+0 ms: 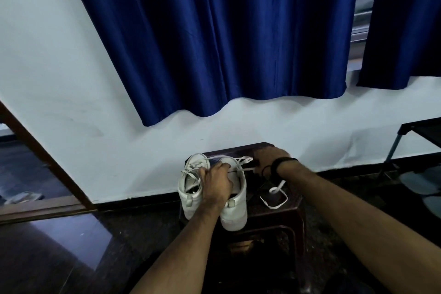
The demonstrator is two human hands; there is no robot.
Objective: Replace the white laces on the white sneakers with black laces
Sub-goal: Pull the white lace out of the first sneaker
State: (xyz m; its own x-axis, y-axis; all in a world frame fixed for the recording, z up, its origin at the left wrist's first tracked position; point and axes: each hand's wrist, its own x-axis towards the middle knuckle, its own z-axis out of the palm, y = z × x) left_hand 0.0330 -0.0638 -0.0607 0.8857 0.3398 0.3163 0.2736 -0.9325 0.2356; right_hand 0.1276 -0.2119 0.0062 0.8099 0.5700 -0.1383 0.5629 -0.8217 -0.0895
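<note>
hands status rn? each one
Left hand: grips the right sneaker at its opening.
Right hand: pulling a white lace taut; its fingers are hidden, so the grip cannot be told.

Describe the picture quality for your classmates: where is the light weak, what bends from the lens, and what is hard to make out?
Head view: dim, bluish light; the dark stool and floor merge in shadow, with a faint sheen on the floor at lower left. The wide lens tilts the blue curtain and door frame. The white sneakers stand out, but the lace and right hand look soft.
</note>
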